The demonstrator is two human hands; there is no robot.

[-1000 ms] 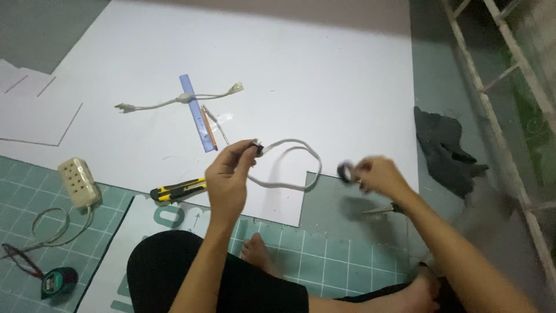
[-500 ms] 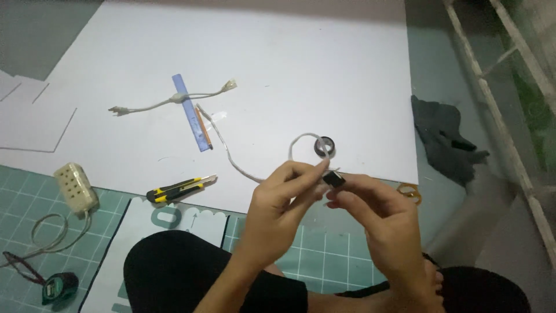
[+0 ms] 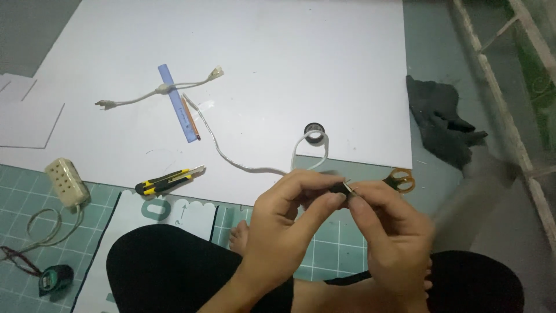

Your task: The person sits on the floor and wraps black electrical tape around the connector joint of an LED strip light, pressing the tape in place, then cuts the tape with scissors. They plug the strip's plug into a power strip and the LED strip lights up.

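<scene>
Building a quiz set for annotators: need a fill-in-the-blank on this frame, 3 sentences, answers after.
1. Both hands, left hand and right hand, pinch a small ____ part between the fingertips.
2. The utility knife has a black and ____ handle.
3. The pencil lies against a ____ ruler on the white board.

Missing words: black; yellow; blue

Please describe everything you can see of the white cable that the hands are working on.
The white cable looks flat and thin, like plastic-coated wire. It lies loosely curved on the white board, running from beside the blue ruler toward the person, then loops near a small dark round part. Its near end meets a small black piece pinched by the left hand and right hand; the joint is hidden.
</scene>
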